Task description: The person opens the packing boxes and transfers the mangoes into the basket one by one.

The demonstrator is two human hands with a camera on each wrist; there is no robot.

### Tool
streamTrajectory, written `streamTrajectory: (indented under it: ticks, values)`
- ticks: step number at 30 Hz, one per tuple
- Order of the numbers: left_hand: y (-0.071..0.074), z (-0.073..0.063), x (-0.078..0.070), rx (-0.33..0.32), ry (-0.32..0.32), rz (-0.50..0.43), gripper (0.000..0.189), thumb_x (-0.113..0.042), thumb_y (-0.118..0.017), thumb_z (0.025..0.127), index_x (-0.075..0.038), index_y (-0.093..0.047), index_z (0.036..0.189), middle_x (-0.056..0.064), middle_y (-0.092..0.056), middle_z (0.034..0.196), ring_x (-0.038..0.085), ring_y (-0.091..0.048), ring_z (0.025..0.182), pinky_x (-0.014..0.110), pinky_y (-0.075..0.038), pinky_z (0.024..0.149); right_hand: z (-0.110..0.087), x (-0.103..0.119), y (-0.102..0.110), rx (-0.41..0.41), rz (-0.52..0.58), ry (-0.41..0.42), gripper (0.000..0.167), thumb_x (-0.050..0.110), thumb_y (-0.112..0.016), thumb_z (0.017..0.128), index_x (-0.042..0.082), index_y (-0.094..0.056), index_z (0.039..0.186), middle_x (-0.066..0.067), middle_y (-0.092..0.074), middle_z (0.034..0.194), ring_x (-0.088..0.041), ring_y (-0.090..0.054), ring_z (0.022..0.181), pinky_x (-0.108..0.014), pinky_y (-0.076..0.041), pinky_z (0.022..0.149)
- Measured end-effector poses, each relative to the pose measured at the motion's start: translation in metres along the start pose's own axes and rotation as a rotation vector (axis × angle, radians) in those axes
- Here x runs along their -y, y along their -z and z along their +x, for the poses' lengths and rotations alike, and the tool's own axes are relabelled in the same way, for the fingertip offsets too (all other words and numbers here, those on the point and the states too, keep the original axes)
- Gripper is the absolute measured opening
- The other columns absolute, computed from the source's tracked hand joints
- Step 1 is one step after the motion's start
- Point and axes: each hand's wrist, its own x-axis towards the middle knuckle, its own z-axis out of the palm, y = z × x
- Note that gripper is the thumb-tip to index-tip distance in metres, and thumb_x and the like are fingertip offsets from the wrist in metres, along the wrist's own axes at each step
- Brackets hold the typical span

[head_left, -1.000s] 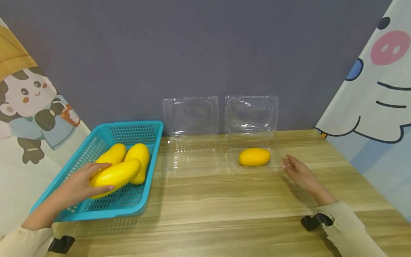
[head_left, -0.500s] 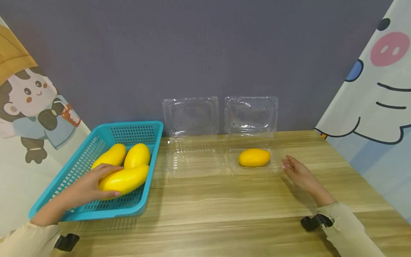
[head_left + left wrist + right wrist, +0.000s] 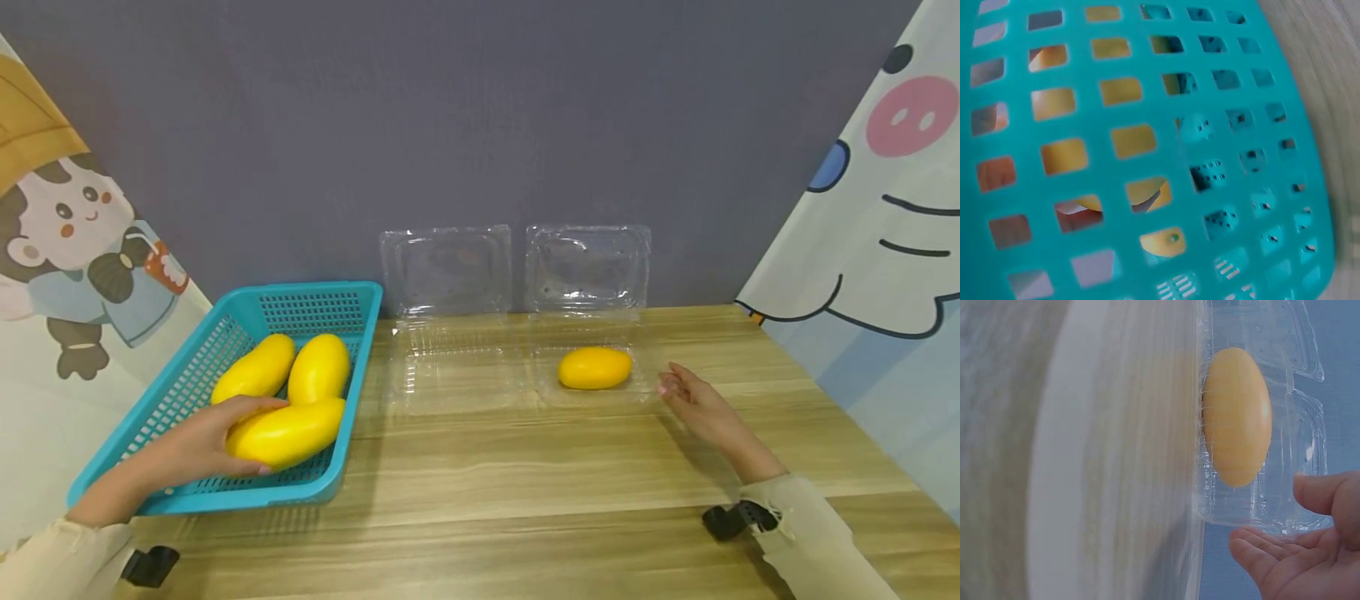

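My left hand [image 3: 198, 446] grips a yellow mango [image 3: 296, 433] in the near part of the teal basket [image 3: 225, 502], thumb on the near side and fingers over the top. Two more mangoes, one at left [image 3: 255, 368] and one at right [image 3: 320, 368], lie behind it. In the left wrist view the basket's holed wall [image 3: 1125, 117] hides most of the hand and fruit. My right hand [image 3: 703, 410] is relaxed, holding nothing, beside the right clear plastic box [image 3: 588, 267]. A mango [image 3: 595, 368] lies in that box's base, also seen in the right wrist view.
A second clear plastic box [image 3: 450, 275], its lid raised, stands between the basket and the right box. Both lids lean near the grey wall [image 3: 465, 108] behind the wooden table [image 3: 510, 500]. Cartoon-printed sheets [image 3: 825, 250] flank the table.
My left hand has moved the gripped mango right and lower in the basket, off the two mangoes behind, then slightly toward me. The right hand has stayed put.
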Motion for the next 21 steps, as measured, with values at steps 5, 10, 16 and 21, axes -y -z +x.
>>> streamTrajectory:
  ticks: [5, 10, 16, 21]
  values:
    - [-0.001, -0.003, 0.005, 0.007, -0.035, 0.012, 0.07, -0.038, -0.083, 0.067, -0.012, -0.056, 0.126, 0.007, -0.058, 0.119, 0.002, -0.048, 0.092, 0.025, -0.043, 0.066, 0.0, 0.0, 0.0, -0.005, -0.009, 0.002, 0.061, 0.017, -0.038, 0.102, -0.022, -0.008, 0.139, -0.043, -0.028, 0.137, -0.053, -0.031, 0.127, -0.056, -0.029, 0.101]
    - [-0.002, -0.003, 0.008, 0.028, -0.033, 0.009, 0.07, -0.039, -0.083, 0.067, -0.014, -0.055, 0.127, 0.007, -0.057, 0.122, 0.004, -0.048, 0.097, 0.027, -0.043, 0.069, 0.0, 0.0, 0.001, -0.009, -0.014, 0.006, 0.062, 0.018, -0.038, 0.102, -0.022, -0.009, 0.139, -0.043, -0.029, 0.137, -0.053, -0.031, 0.128, -0.055, -0.029, 0.101]
    - [-0.003, -0.003, 0.009, 0.05, -0.019, 0.002, 0.07, -0.041, -0.082, 0.068, -0.015, -0.055, 0.128, 0.007, -0.056, 0.123, 0.006, -0.048, 0.099, 0.028, -0.044, 0.071, -0.001, 0.0, 0.001, -0.004, -0.016, 0.008, 0.062, 0.019, -0.038, 0.103, -0.022, -0.008, 0.139, -0.042, -0.029, 0.137, -0.054, -0.03, 0.128, -0.056, -0.029, 0.101]
    - [-0.005, -0.002, 0.012, 0.063, -0.041, 0.02, 0.071, -0.042, -0.081, 0.069, -0.014, -0.055, 0.128, 0.005, -0.056, 0.123, 0.007, -0.049, 0.101, 0.028, -0.045, 0.073, -0.001, 0.001, 0.001, -0.009, -0.017, 0.012, 0.063, 0.019, -0.039, 0.102, -0.022, -0.009, 0.139, -0.042, -0.029, 0.137, -0.053, -0.032, 0.127, -0.052, -0.033, 0.101]
